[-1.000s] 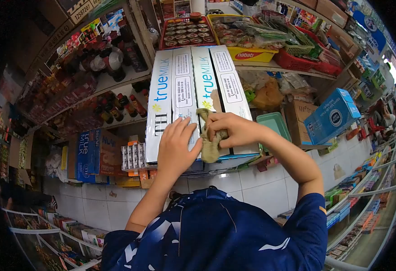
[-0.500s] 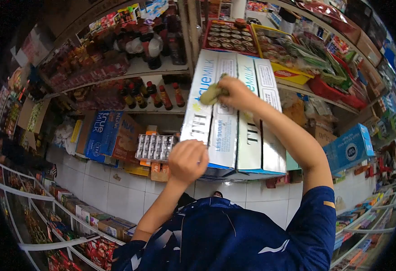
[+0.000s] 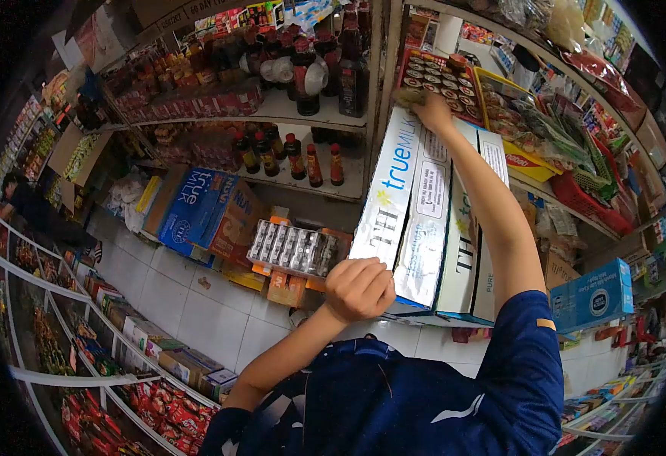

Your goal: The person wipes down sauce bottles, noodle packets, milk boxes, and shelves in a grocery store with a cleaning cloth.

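Presently we had the greenish cloth (image 3: 409, 97) at the far end of the milk cartons (image 3: 424, 220), right hand (image 3: 433, 112) fingers clamped on it, near the red tray (image 3: 402, 74). Left hand (image 3: 359, 289): fingers curled together, near left corner. Leftward, bottles (image 3: 295, 156) stood on a shelf (image 3: 353, 181).

1. Cloth (image 3: 409, 96), pinched in the right hand (image 3: 433, 114): soft, matt, rumpled fabric.
2. Milk cartons (image 3: 416, 220), directly under that grip: smooth, glossy printed board, with bright reflections near the left hand (image 3: 361, 289).
3. Tray (image 3: 403, 72), just beyond the grip: red, plastic-looking.
4. Clear case (image 3: 291, 247), beside the left hand: shiny, plastic-looking.
5. Floor tiles (image 3: 215, 311), below both hands: smooth, faintly glossy.
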`<state>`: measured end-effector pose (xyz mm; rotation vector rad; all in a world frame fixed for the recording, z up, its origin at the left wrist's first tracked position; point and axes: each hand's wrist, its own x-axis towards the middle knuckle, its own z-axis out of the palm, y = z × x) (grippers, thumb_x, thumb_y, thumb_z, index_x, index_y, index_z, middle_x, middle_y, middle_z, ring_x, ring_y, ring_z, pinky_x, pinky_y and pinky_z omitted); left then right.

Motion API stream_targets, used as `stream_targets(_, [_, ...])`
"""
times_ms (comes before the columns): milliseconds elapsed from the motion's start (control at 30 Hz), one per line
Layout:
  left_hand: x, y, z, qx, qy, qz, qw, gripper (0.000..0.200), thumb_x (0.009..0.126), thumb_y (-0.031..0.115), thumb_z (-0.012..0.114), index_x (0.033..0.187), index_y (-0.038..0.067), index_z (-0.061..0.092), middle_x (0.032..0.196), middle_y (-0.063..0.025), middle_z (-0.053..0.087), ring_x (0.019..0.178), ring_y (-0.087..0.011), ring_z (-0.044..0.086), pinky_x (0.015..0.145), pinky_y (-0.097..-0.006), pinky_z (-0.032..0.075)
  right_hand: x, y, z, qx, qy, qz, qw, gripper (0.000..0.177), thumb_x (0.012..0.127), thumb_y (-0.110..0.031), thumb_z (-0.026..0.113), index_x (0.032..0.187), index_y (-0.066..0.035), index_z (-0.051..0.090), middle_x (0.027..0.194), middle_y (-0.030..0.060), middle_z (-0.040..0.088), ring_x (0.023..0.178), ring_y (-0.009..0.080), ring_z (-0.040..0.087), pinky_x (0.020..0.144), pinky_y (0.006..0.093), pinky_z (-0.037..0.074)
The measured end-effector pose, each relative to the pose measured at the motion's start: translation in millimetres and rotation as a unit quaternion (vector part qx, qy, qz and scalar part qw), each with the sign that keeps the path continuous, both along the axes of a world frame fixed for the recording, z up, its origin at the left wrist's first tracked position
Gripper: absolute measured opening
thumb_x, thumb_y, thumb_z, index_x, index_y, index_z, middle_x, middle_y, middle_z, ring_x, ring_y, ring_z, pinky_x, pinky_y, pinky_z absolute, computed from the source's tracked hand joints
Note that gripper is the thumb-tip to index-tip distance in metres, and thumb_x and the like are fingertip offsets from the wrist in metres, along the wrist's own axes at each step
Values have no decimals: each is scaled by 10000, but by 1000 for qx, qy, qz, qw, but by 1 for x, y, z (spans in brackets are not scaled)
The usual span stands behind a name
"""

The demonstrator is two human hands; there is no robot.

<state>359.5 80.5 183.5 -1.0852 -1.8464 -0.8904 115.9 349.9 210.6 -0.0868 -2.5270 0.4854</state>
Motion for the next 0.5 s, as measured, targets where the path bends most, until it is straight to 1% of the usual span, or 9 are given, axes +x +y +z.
stream_targets(33, [0, 0, 0, -3, 2, -2, 1000, 47, 625, 62, 542, 645, 32, 573, 646, -61, 583, 636, -194, 599, 542, -273, 434, 1, -7, -1, 1, -32, 41, 999, 342, 677, -153, 595, 982, -11, 532, 925, 213, 563, 900, 351, 532, 772, 411, 434])
stream_targets(100, [0, -1, 0, -10, 3, -6, 1000, 46, 625, 64, 543, 646, 36, 573, 645, -59, 582, 636, -191, 598, 543, -270, 430, 8, -22, -3, 18, -51, 49, 997, 358, 672, -154, 607, 986, 1, 534, 929, 206, 567, 898, 344, 535, 777, 398, 431])
stream_targets(167, [-1, -1, -2, -4, 26, -8, 1000, 44, 630, 86, 555, 627, 42, 548, 638, -60, 558, 620, -187, 580, 516, -270, 410, 26, -37, 3, -7, -75, 168, 983, 362, 673, -165, 612, 981, 11, 541, 917, 208, 569, 887, 343, 539, 783, 381, 426])
stream_targets(233, [0, 0, -1, -1, 32, -7, 999, 40, 632, 87, 557, 619, 51, 547, 628, -54, 554, 610, -179, 575, 517, -270, 406, 55, -54, 10, -10, -55, 213, 975, 321, 671, -163, 608, 918, 33, 547, 863, 213, 570, 859, 350, 543, 752, 373, 427])
stream_targets(300, [0, 1, -1, 7, 16, -6, 1000, 40, 637, 89, 556, 620, 53, 552, 615, -48, 548, 598, -173, 568, 517, -272, 404, 85, -70, 20, 2, -98, 245, 965, 304, 666, -155, 601, 895, 35, 540, 856, 204, 565, 819, 355, 539, 724, 380, 427])
stream_targets(333, [1, 1, 0, 18, 10, -3, 1000, 41, 641, 87, 556, 618, 52, 557, 599, -41, 541, 582, -168, 560, 516, -271, 400, 98, -74, 16, 12, -79, 275, 958, 289, 664, -154, 600, 877, 31, 536, 854, 200, 556, 810, 355, 534, 715, 383, 427])
stream_targets(367, [1, 1, -1, 19, 2, -6, 1000, 40, 644, 89, 558, 651, 51, 565, 621, -48, 542, 602, -181, 559, 521, -278, 403, 111, -80, 11, 22, -59, 310, 949, 275, 662, -153, 598, 859, 27, 532, 852, 197, 547, 800, 354, 529, 706, 386, 427])
stream_targets(467, [2, -2, -1, 35, -16, -13, 999, 111, 657, 103, 560, 756, 53, 564, 716, -60, 548, 688, -210, 552, 566, -311, 420, 172, -99, 19, 15, -127, 359, 924, 243, 639, -146, 604, 797, 13, 512, 822, 194, 509, 784, 362, 509, 685, 403, 416])
stream_targets(500, [3, -2, 0, 42, -17, -5, 999, 126, 666, 116, 567, 780, 62, 557, 718, -53, 542, 684, -206, 546, 581, -314, 425, 190, -102, 23, 16, -155, 374, 914, 233, 631, -140, 607, 779, 8, 505, 800, 192, 498, 774, 363, 503, 677, 410, 410])
